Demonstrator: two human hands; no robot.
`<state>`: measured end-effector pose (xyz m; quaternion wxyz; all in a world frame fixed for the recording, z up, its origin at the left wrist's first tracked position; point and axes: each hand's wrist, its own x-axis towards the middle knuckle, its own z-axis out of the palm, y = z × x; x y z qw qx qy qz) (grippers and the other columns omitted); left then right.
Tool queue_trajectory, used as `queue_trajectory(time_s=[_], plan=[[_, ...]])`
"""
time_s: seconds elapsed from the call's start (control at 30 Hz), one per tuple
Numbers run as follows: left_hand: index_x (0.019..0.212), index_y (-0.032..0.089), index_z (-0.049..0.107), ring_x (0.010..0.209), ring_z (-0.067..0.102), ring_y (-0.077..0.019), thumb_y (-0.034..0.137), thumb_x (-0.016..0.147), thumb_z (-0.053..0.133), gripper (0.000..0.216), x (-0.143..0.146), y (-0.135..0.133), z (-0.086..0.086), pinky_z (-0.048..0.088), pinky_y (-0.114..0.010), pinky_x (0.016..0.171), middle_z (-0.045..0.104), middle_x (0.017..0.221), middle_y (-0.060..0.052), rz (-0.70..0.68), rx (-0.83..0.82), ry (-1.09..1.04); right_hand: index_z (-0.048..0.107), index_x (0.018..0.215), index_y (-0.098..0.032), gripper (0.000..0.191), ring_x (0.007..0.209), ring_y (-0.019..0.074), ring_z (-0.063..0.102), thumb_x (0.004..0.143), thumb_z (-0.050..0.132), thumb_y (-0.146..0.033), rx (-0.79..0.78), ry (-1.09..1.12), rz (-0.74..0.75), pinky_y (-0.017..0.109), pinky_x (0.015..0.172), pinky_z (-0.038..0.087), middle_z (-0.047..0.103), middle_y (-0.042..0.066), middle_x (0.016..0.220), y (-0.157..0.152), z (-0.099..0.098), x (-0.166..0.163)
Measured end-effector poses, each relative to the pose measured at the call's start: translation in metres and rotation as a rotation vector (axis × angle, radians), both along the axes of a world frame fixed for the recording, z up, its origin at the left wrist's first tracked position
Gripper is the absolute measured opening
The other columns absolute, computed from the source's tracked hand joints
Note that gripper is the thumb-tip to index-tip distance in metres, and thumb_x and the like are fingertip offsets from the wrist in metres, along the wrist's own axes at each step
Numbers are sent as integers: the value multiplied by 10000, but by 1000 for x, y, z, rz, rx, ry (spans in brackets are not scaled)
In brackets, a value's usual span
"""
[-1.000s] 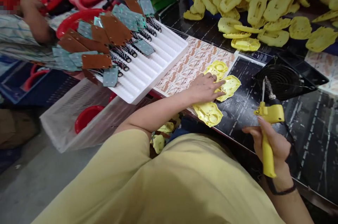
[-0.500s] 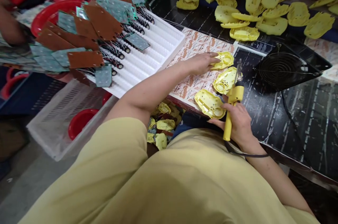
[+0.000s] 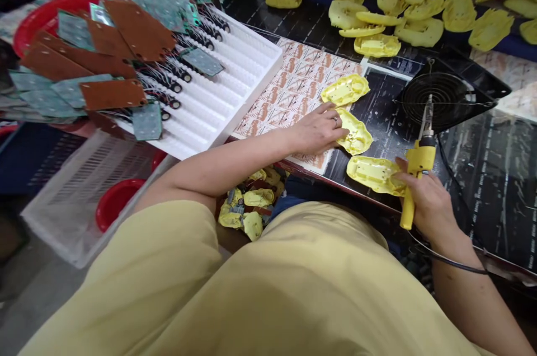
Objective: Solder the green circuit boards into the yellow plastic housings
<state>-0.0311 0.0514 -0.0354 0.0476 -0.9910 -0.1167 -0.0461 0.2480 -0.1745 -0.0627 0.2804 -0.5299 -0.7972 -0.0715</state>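
Note:
A yellow soldering gun (image 3: 420, 159) is gripped in my right hand (image 3: 432, 202), its metal tip pointing up and away from me. The thumb side of that hand is against the right end of the nearest yellow plastic shell (image 3: 371, 173), which lies hollow side up at the bench edge. My left hand (image 3: 316, 129), with a ring on one finger, has its fingers closed on the left edge of the middle plastic shell (image 3: 356, 133). Just beyond it lies a third plastic shell (image 3: 346, 90), also hollow side up. Part of the left fingers' grip is hidden.
At left, a white foam tray (image 3: 247, 73) carries circuit boards (image 3: 146, 121) with wired black parts. A black fan (image 3: 440, 95) stands at right. More yellow shells (image 3: 377, 45) are heaped behind. A white plastic crate (image 3: 79, 193) is low at left; shells fill a container (image 3: 258, 199) below the bench.
The nearest and middle shells have moved right onto the black surface. My right hand has shifted right with the soldering gun. My left hand has left the far shell for the middle one.

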Motion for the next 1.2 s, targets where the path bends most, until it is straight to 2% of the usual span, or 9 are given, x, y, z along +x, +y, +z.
queue_trajectory(time_s=[0.13, 0.27, 0.43, 0.53, 0.6, 0.73, 0.9, 1.1, 1.2], plan=[[1208, 114, 803, 1123, 746, -324, 331, 1151, 512, 367, 13, -16, 0, 560, -451, 1018, 816, 1032, -161, 63, 21, -19, 665, 1277, -262, 333, 1150, 258, 793, 1059, 483, -88, -23, -2, 2, 473, 1110, 613, 776, 118, 1408, -1, 1, 11], [1266, 97, 783, 1171, 739, -345, 393, 1157, 504, 421, 28, -15, -2, 572, -437, 955, 785, 1229, -215, 199, -66, -74, 669, 1290, -254, 290, 1154, 263, 795, 1076, 524, -122, 42, -9, -130, 450, 1028, 643, 762, 120, 1452, -10, 2, 14], [1532, 239, 698, 1527, 574, -378, 545, 1141, 541, 522, 47, 20, -8, 461, -555, 1269, 621, 1652, -156, 347, -198, -237, 666, 1313, -248, 332, 951, 234, 794, 1015, 812, -264, 152, -59, -149, 360, 862, 626, 817, 99, 1299, -21, 6, -4], [1705, 238, 554, 1733, 330, -410, 551, 1144, 521, 644, 56, 40, -13, 267, -615, 1409, 398, 1846, -156, 482, -331, -120, 659, 1293, -214, 280, 899, 226, 771, 1061, 774, -322, 131, -104, -57, 349, 856, 601, 814, 76, 1095, -14, 5, -15], [1754, 193, 484, 1765, 260, -419, 528, 1148, 496, 693, 56, 43, -15, 226, -617, 1427, 340, 1869, -182, 470, -389, -41, 659, 1273, -202, 214, 837, 212, 741, 1093, 720, -302, 146, -141, -31, 335, 834, 585, 779, 47, 979, -6, 5, -19], [1712, 185, 534, 1715, 378, -390, 494, 1157, 462, 639, 37, 27, -13, 309, -582, 1396, 407, 1837, -188, 344, -339, -33, 674, 1277, -166, 243, 794, 210, 702, 1093, 709, -322, 188, -156, 66, 340, 812, 568, 756, 60, 968, 13, 2, -22], [1656, 174, 599, 1584, 526, -406, 513, 1171, 470, 606, 6, 7, -6, 397, -588, 1323, 520, 1741, -232, 412, -263, -16, 679, 1295, -186, 222, 758, 221, 696, 1095, 688, -283, 202, -135, 112, 356, 840, 577, 683, 6, 811, 36, -5, -32], [1677, 183, 582, 1563, 558, -347, 500, 1176, 522, 596, 0, 8, -4, 415, -532, 1328, 610, 1664, -197, 448, -231, -47, 628, 1450, -220, 388, 884, 251, 752, 1099, 685, -377, 170, -109, 62, 425, 959, 595, 812, 95, 1149, 44, -11, -38], [1682, 261, 575, 1574, 547, -327, 471, 1147, 587, 576, -12, 21, 15, 403, -537, 1330, 611, 1690, -124, 535, -134, -114, 600, 1547, -264, 554, 850, 282, 765, 1066, 747, -496, 164, -33, 64, 474, 925, 609, 826, 86, 1148, 42, -6, -33]])
